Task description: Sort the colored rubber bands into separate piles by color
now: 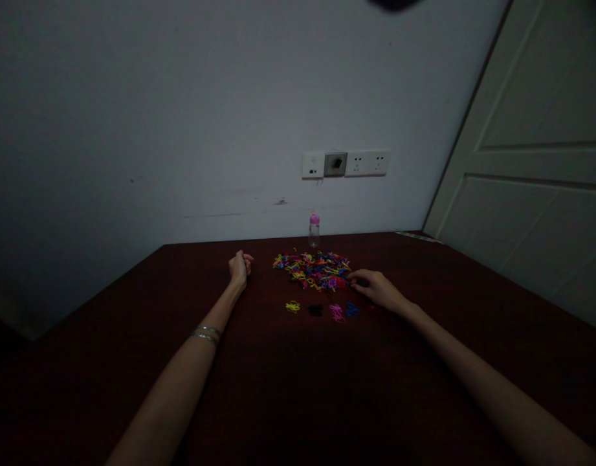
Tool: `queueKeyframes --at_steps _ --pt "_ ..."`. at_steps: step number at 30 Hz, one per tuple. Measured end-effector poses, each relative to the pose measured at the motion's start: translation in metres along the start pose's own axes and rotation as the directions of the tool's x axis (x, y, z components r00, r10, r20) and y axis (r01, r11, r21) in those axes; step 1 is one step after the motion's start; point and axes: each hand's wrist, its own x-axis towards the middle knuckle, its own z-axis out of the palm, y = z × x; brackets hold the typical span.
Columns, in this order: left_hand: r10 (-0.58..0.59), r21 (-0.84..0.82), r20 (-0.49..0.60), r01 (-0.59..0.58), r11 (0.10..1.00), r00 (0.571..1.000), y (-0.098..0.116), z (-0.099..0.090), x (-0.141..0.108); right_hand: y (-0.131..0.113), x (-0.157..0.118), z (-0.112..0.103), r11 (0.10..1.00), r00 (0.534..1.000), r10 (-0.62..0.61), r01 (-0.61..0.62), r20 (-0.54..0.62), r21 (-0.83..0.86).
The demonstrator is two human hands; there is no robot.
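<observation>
A loose heap of colourful rubber bands (320, 268) lies on the dark red table (278, 388). My right hand (379, 290) reaches to the heap's right edge, with thumb and fingertips bent together at the bands there. What sits between those fingertips is too small and dark to make out. Closed in a fist, my left hand (240, 266) rests on the table to the left of the heap, apart from it. In front of the heap lie small groups of yellow bands (292, 307), black bands (316, 310), pink bands (336, 313) and blue bands (353, 309). A bit of red (372, 307) shows near my right wrist.
Behind the heap a small clear bottle with a pink top (314, 232) stands upright near the wall. Sockets and switches (346, 164) are set in the wall above it. A pale panelled door (535, 168) rises at the right. The light is dim.
</observation>
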Motion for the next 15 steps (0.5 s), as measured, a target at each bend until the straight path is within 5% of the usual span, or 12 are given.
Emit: queueKeyframes --at_steps 8,15 --pt "0.01 -0.001 0.011 -0.01 1.0 1.0 -0.004 0.0 0.003 -0.008 0.005 -0.004 0.941 0.97 0.166 -0.101 -0.178 0.324" --pt "0.025 0.041 0.009 -0.026 0.999 1.0 -0.002 0.001 -0.001 -0.027 0.011 -0.009 0.9 0.934 0.193 -0.046 -0.301 0.433"
